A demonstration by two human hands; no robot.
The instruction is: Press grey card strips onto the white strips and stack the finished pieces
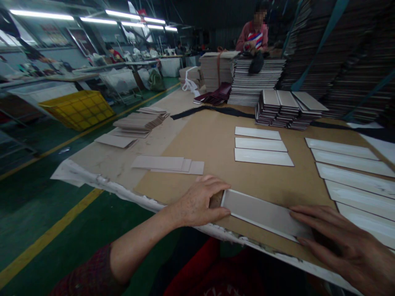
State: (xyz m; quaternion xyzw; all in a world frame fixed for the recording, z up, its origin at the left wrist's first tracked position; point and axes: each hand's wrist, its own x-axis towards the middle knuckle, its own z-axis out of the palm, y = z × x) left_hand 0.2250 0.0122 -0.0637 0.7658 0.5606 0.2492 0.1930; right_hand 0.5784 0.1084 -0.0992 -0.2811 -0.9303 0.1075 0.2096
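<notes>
A long grey cardboard strip [262, 209] lies on a slightly larger white-edged panel [254, 224] near the table's front edge. My left hand [205, 201] grips the left end, its thumb on the near corner and its fingers on the far corner. At the right end, my right hand [342, 234] spans the strip with fingers and thumb and hides that end. Left of the middle, a few loose grey cardboard strips [166, 163] overlap on the table. Beyond my hands lie three white panels [261, 144], and several longer white panels [354, 168] form a column at the right.
Stacked grey boards [135, 123] sit on the table [197, 127] at the left. Bundled panels [280, 107] and taller stacks [256, 80] stand at the back, where another person [253, 35] works. A yellow basket [77, 109] is on the floor to the left.
</notes>
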